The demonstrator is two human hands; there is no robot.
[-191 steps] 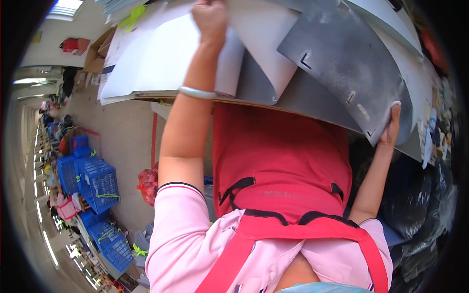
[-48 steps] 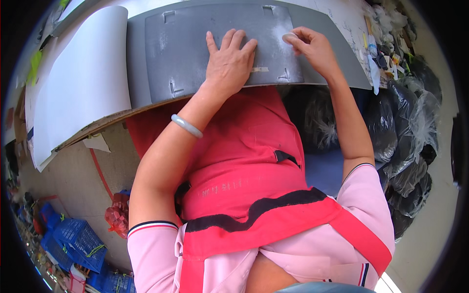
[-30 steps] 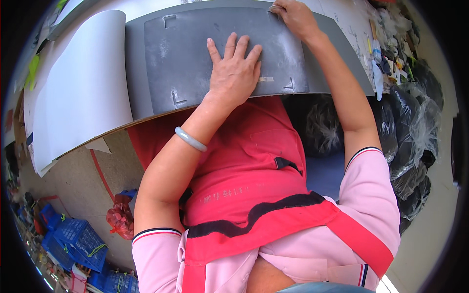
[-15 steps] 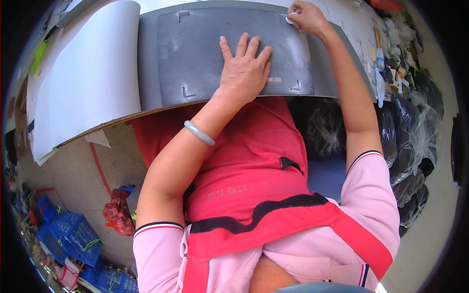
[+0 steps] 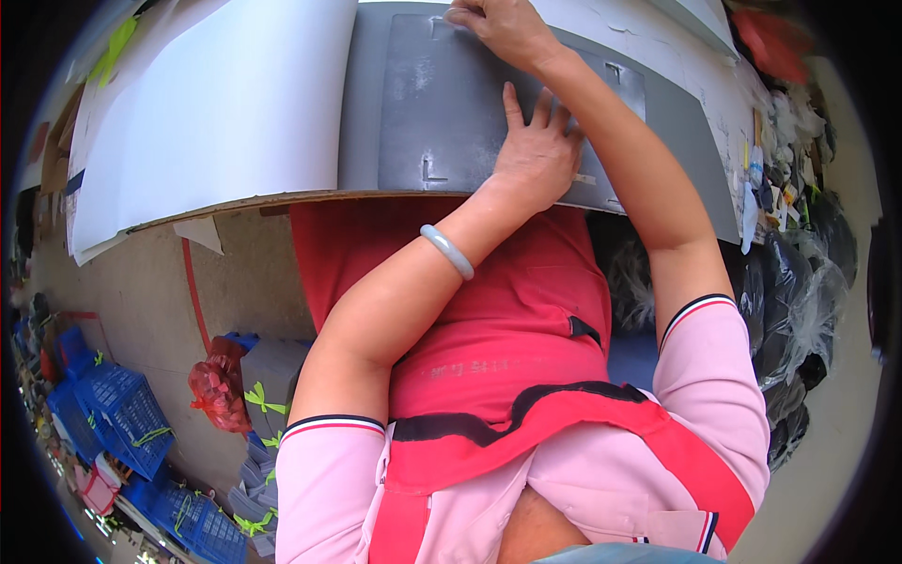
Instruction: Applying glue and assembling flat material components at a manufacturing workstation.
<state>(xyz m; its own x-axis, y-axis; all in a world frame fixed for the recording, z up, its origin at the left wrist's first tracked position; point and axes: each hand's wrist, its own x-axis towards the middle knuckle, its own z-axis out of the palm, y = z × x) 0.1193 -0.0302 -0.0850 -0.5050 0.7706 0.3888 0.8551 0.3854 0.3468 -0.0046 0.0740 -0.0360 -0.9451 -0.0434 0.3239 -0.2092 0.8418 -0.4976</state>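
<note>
A dark grey panel (image 5: 446, 113), dusted with white, lies on a lighter grey sheet (image 5: 362, 113) on the table. L-shaped slots with white traces mark its corners. My left hand (image 5: 540, 158) presses flat on the panel near the table's front edge, fingers spread. My right hand (image 5: 505, 30) crosses above it to the panel's far left corner slot. Its fingers are pinched together on what looks like a small white piece of chalk, mostly hidden by the fingers. A pale bangle (image 5: 447, 252) circles my left wrist.
A large white sheet (image 5: 216, 103) curls over on the left. Clear plastic bags (image 5: 799, 291) and small odds and ends crowd the right side. Blue plastic crates (image 5: 117, 418) and a red bag (image 5: 221, 383) stand on the floor at lower left.
My right hand has moved left from the panel's far right corner to its far left corner, crossing over my left hand. In the picture, the panel and my left hand sit farther right.
</note>
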